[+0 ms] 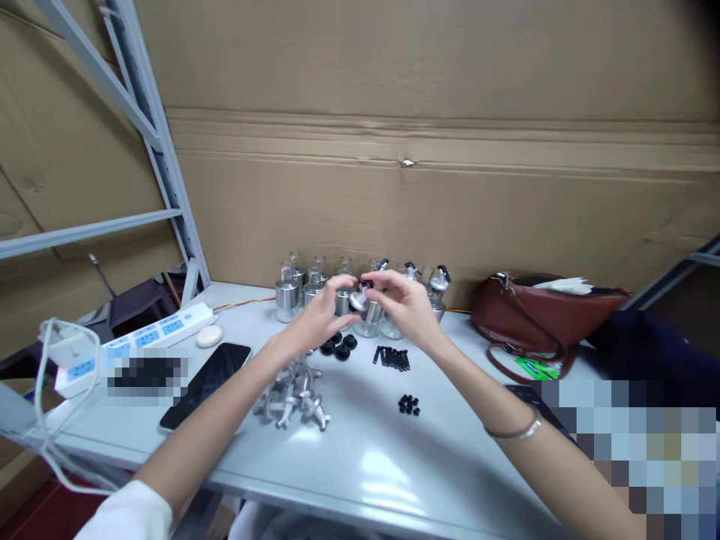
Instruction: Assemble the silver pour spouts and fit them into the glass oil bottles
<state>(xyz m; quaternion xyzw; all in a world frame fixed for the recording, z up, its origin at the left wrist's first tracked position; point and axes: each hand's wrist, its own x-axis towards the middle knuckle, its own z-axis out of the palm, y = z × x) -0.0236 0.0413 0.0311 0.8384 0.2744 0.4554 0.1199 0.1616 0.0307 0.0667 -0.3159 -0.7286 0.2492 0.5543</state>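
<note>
A small silver pourer top (358,301) with a black piece (367,284) on it is raised above the table, in front of the bottles. My right hand (409,304) pinches it between thumb and fingertips. Close on its other side, my left hand (323,315) has thumb and fingers apart, curved around it. Below lie several round black stoppers (341,349), a row of black tubes or strips (392,358) and a cluster of small black caps (409,405). Loose silver spout parts (296,397) are piled beside my left forearm.
Glass-and-metal bottles (286,294) line the back, some with silver-and-black pourers (440,280). At left are a white power strip (143,337), a white round object (209,336) and a black phone (207,384). A brown bag (540,311) sits right; cardboard stands behind.
</note>
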